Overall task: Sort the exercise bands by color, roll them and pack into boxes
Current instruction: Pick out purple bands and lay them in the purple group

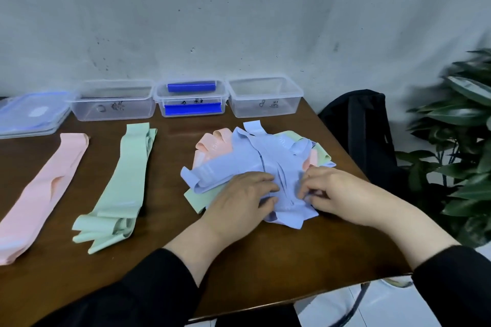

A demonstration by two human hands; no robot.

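Head view: both hands in mixed pile (255, 164) on counter (164, 252). Left hand (239, 199) presses, fingers flat; right hand (326, 188) pinches blue band (281, 202), likely separating it. Pink (42, 194), green (119, 188) bands already laid apart.

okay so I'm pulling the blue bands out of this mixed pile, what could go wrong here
1. The blue bands lie tangled over pink and green ones in the mixed pile; what your left hand and right hand pull may drag those along.
2. The pile reaches close to the table's right edge, so loose bands might slide off.
3. A tug leftward could disturb the sorted green stack.
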